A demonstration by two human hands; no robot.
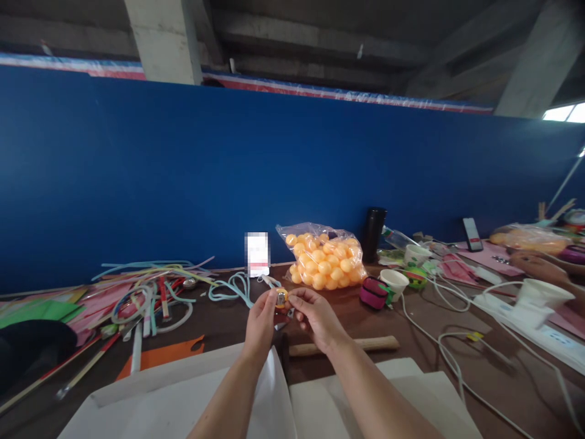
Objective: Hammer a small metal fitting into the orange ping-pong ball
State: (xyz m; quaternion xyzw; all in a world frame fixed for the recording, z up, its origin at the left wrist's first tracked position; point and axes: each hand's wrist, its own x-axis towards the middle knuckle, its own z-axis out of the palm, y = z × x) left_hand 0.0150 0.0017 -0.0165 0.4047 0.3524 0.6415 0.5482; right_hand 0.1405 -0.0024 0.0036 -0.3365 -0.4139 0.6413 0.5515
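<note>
My left hand (pixel 260 323) pinches a small orange ball (pixel 284 303) with a shiny metallic patch, held up above the table. From the other side, the closed fingers of my right hand (pixel 320 320) meet the ball's right edge; whatever else sits between those fingertips is too small to make out. Just beyond my hands lies a clear plastic bag of orange balls (pixel 324 262). Under my right wrist rests a wooden handle (pixel 377 344), its left end by a dark head partly hidden. White sheets (pixel 192 390) lie beneath my forearms.
Pale blue cord (pixel 233 289) and a pile of coloured strips (pixel 150 292) are on the left. To the right stand a paper cup (pixel 393 283), a magenta-and-black pouch (pixel 373 292), a black bottle (pixel 375 235) and a white power strip (pixel 539 326) with trailing cables. Another person's arm (pixel 543 271) reaches in.
</note>
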